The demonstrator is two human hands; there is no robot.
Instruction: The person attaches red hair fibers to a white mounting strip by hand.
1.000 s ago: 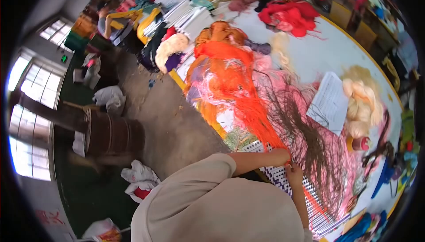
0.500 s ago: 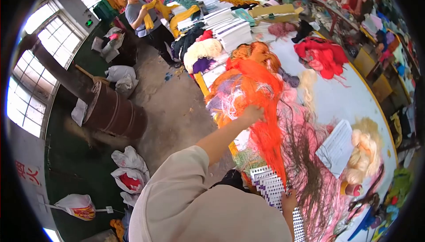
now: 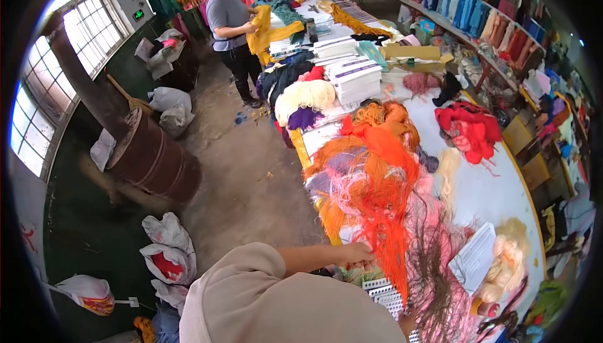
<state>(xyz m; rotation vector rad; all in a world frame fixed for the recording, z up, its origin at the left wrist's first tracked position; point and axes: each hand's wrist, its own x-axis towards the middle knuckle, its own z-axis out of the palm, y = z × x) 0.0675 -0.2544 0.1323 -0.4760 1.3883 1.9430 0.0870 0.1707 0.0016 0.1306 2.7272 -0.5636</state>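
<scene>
A heap of bright orange-red yarn [image 3: 392,180] lies on the long table, its loose strands hanging toward my body. My left hand [image 3: 357,255] is at the near left edge of these strands, its fingers drawn together; what they hold, if anything, is too small to name. Low in the view, my right hand [image 3: 408,323] is mostly hidden by my sleeve and the strand ends. Between my hands are white cards with rows of dark holes [image 3: 384,294]. Pink yarn [image 3: 424,217] and thin dark brown strands [image 3: 436,274] lie just right of the orange yarn.
A paper sheet [image 3: 472,258], cream yarn [image 3: 507,261] and red yarn [image 3: 468,131] lie on the table [image 3: 480,186]. Paper stacks [image 3: 355,79] stand farther back. Another person [image 3: 231,23] handles yellow yarn beyond the left table edge. A rusty drum [image 3: 154,161] stands on the floor.
My left hand has moved down from the middle of the orange yarn to its lower left edge. The view has shifted, and my right hand now shows less at the bottom.
</scene>
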